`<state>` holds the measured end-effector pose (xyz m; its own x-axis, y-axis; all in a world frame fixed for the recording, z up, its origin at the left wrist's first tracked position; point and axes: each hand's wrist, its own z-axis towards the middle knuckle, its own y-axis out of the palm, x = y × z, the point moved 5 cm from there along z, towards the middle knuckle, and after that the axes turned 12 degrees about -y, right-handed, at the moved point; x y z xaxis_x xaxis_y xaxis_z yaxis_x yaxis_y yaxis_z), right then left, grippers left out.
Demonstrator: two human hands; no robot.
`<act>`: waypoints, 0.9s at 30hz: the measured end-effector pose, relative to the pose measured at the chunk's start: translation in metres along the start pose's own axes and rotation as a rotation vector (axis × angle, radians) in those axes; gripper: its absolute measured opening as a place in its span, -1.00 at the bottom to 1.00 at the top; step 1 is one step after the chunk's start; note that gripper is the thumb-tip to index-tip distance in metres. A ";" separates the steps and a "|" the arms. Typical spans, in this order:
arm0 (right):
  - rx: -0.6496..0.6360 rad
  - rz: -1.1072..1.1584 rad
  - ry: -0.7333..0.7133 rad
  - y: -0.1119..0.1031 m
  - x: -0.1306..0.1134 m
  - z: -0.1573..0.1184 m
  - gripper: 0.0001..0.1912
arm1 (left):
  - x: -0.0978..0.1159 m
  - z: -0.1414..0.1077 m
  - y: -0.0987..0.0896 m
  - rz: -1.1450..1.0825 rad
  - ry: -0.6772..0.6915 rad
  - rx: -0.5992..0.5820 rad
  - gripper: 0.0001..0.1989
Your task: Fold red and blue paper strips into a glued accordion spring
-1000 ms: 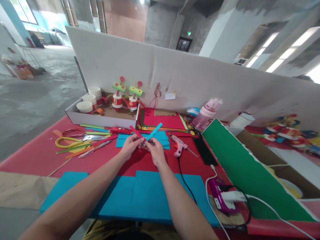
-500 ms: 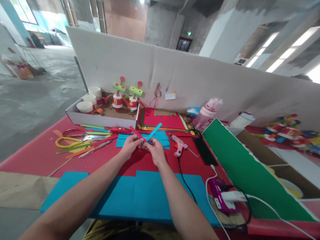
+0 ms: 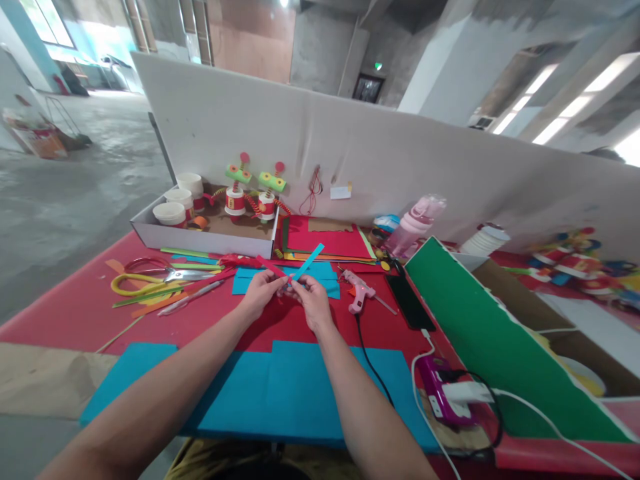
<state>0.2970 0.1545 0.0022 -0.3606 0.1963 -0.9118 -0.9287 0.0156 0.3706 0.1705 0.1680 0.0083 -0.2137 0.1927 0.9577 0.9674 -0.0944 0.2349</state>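
Note:
My left hand [image 3: 261,292] pinches a red paper strip [image 3: 271,267] that points up and to the left. Close beside it, my right hand [image 3: 312,301] has its fingers closed on a blue paper strip [image 3: 311,260] slanting up to the right. The two strips meet in a V at my fingertips, where the joint is partly hidden by the fingers. Behind and below the hands lie blue paper pieces [image 3: 243,281] on the red tabletop [image 3: 260,337]. A pink glue gun [image 3: 360,292] rests to the right of my right hand.
Scissors [image 3: 135,283], a pen [image 3: 190,299] and paper strips lie left. A white box [image 3: 200,239] holds paper cups and two cup figures [image 3: 235,202]. To the right are a phone [image 3: 409,301], a purple power strip [image 3: 445,393], cables and a green-sided box [image 3: 490,347].
The red strip has tipped slightly lower to the left, and the blue strip's tip has shifted a little. Both hands stay in nearly the same place.

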 end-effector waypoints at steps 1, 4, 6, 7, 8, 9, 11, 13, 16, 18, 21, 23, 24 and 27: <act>-0.005 -0.001 0.001 0.000 0.000 0.000 -0.74 | 0.001 0.000 0.000 0.005 0.006 0.002 -0.70; -0.024 -0.008 -0.012 -0.001 0.000 0.001 -0.71 | 0.003 -0.001 0.000 0.018 0.031 0.002 -0.68; -0.027 -0.025 -0.049 -0.002 -0.002 0.002 -0.72 | 0.004 -0.002 0.001 0.021 0.039 -0.009 -0.68; -0.022 -0.034 -0.073 -0.002 -0.004 0.003 -0.73 | 0.005 -0.002 0.002 0.022 0.041 -0.020 -0.68; -0.015 -0.040 -0.096 -0.002 -0.005 0.003 -0.75 | 0.005 -0.003 0.003 0.025 0.043 -0.033 -0.68; -0.010 -0.044 -0.114 -0.003 -0.006 0.003 -0.77 | 0.005 -0.003 0.004 0.029 0.043 -0.046 -0.69; -0.010 -0.059 -0.135 -0.003 -0.006 0.003 -0.78 | 0.006 -0.003 0.006 0.033 0.040 -0.065 -0.69; -0.019 -0.099 -0.152 -0.003 -0.005 0.003 -0.77 | 0.006 -0.003 0.007 0.030 0.030 -0.071 -0.68; -0.022 -0.190 -0.186 -0.006 0.000 0.003 -0.76 | 0.006 -0.004 0.007 0.034 0.012 -0.069 -0.68; -0.015 -0.232 -0.190 -0.008 0.003 0.003 -0.75 | 0.006 -0.005 0.007 0.051 0.006 -0.060 -0.69; -0.007 -0.248 -0.177 -0.009 0.004 0.002 -0.74 | 0.007 -0.004 0.005 0.080 0.017 -0.046 -0.70; -0.013 -0.224 -0.157 -0.008 0.003 0.002 -0.75 | 0.007 -0.004 0.003 0.098 0.030 -0.037 -0.71; -0.017 -0.199 -0.134 -0.007 0.003 0.002 -0.74 | 0.007 -0.003 0.003 0.106 0.034 -0.034 -0.71; -0.006 -0.113 -0.040 -0.005 0.002 0.002 -0.71 | 0.005 -0.002 0.002 0.118 0.034 -0.036 -0.71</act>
<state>0.3009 0.1566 -0.0008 -0.2500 0.2328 -0.9398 -0.9637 0.0336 0.2647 0.1715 0.1671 0.0134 -0.1042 0.1447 0.9840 0.9807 -0.1493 0.1259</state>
